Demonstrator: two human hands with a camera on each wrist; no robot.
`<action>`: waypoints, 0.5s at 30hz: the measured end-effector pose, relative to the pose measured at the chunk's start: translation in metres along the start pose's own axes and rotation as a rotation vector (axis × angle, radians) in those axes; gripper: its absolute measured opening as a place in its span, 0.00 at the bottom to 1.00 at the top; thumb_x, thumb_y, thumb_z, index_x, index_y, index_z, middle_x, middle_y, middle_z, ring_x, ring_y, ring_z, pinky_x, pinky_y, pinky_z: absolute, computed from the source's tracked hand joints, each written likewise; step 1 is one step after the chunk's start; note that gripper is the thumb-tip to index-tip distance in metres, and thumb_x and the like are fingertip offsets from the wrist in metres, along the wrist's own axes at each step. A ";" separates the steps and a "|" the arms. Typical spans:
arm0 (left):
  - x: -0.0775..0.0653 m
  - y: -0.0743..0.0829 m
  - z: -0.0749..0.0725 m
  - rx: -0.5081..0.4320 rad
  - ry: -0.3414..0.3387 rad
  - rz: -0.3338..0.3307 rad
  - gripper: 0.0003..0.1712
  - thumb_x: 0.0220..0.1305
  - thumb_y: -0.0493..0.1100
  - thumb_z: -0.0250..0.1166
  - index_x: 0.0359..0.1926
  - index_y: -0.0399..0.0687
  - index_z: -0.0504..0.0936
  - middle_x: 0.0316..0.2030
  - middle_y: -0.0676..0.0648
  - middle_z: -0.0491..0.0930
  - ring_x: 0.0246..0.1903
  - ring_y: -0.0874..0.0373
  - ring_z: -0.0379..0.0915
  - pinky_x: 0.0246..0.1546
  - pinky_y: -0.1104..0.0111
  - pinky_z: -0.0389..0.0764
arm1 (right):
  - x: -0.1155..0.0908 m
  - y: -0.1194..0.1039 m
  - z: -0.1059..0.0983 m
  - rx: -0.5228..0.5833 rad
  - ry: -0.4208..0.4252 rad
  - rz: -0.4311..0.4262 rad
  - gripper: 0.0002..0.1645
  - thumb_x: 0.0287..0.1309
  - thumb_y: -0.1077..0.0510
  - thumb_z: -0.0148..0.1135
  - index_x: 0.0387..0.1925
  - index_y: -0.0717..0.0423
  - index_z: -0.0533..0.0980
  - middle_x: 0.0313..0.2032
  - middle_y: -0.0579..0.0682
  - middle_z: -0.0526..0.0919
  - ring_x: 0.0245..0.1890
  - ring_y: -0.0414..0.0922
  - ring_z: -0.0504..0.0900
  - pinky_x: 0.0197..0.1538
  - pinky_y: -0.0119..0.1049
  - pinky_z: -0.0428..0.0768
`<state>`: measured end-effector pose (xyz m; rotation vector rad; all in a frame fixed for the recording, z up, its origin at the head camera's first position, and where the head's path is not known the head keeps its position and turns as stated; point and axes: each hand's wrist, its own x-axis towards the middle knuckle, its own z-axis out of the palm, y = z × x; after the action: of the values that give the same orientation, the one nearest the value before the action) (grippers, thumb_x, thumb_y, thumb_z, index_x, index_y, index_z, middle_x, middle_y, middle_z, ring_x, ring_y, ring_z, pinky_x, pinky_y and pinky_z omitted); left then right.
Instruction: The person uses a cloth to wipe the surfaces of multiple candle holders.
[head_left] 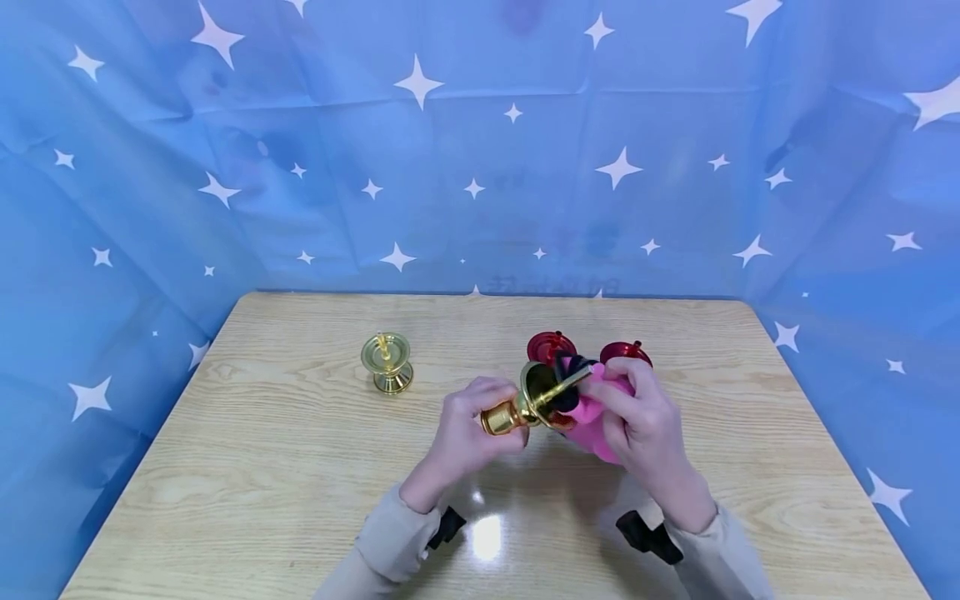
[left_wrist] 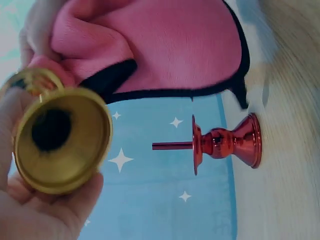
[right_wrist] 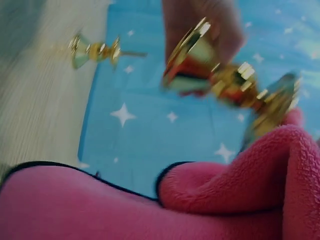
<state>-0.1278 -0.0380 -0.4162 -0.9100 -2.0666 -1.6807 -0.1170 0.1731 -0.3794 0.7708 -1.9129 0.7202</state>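
My left hand (head_left: 467,427) grips a gold candlestick (head_left: 499,418) around its foot, tilted so its dish and long spike point up to the right. In the left wrist view the hollow underside of the candlestick's base (left_wrist: 80,145) faces the camera. A pink cloth with black edging (head_left: 597,435) is bunched in my right hand (head_left: 647,427), whose fingers pinch it close to the spike. Folds of the pink cloth (right_wrist: 220,195) hang below the candlestick's dish in the right wrist view and hide the right fingers there.
A second gold candlestick (head_left: 393,380) stands upright at the left on the wooden table (head_left: 270,433). Behind the cloth stand two red candlesticks, one (head_left: 542,345) left of the other (head_left: 617,353), partly covered by cloth and hand. A blue star-patterned curtain (head_left: 495,225) encloses the table's back and sides.
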 end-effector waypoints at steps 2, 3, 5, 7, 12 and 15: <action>0.001 0.005 -0.002 -0.037 -0.049 0.004 0.17 0.35 0.28 0.68 0.34 0.34 0.85 0.36 0.42 0.83 0.39 0.54 0.77 0.37 0.69 0.79 | 0.000 0.005 0.002 -0.001 0.029 -0.026 0.19 0.47 0.68 0.41 0.20 0.58 0.80 0.31 0.61 0.75 0.30 0.53 0.73 0.25 0.37 0.69; 0.003 0.010 -0.004 -0.054 -0.068 0.001 0.17 0.35 0.27 0.68 0.34 0.32 0.84 0.36 0.40 0.83 0.39 0.53 0.77 0.36 0.68 0.79 | 0.001 0.007 0.003 0.000 0.043 -0.035 0.19 0.48 0.68 0.41 0.19 0.58 0.80 0.31 0.61 0.75 0.30 0.53 0.73 0.25 0.38 0.69; 0.005 0.017 -0.006 -0.063 -0.082 -0.010 0.16 0.35 0.26 0.67 0.34 0.30 0.84 0.35 0.37 0.82 0.37 0.50 0.77 0.35 0.68 0.80 | 0.001 0.009 0.004 0.010 0.060 -0.052 0.19 0.49 0.67 0.41 0.19 0.58 0.80 0.30 0.61 0.75 0.29 0.54 0.73 0.25 0.39 0.70; 0.005 0.020 -0.007 -0.067 -0.065 -0.044 0.15 0.36 0.25 0.67 0.33 0.31 0.84 0.34 0.37 0.82 0.36 0.47 0.77 0.34 0.68 0.79 | 0.001 0.009 0.005 0.017 0.067 -0.070 0.20 0.50 0.68 0.42 0.20 0.58 0.81 0.29 0.61 0.75 0.28 0.54 0.73 0.27 0.39 0.70; 0.003 0.005 -0.003 0.053 0.050 -0.008 0.16 0.34 0.27 0.69 0.31 0.38 0.84 0.33 0.43 0.83 0.34 0.51 0.75 0.32 0.70 0.76 | 0.004 0.000 0.002 -0.001 0.068 -0.101 0.21 0.46 0.68 0.40 0.19 0.59 0.81 0.26 0.60 0.75 0.23 0.52 0.73 0.22 0.38 0.69; 0.004 0.001 -0.001 0.156 0.125 0.083 0.16 0.33 0.28 0.67 0.32 0.40 0.84 0.33 0.45 0.83 0.36 0.52 0.74 0.36 0.70 0.76 | 0.005 -0.012 0.001 0.027 0.078 -0.085 0.21 0.42 0.68 0.38 0.18 0.60 0.80 0.25 0.60 0.75 0.19 0.49 0.70 0.18 0.32 0.65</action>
<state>-0.1307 -0.0382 -0.4129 -0.8080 -2.0152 -1.4721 -0.1105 0.1636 -0.3731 0.8238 -1.7929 0.7153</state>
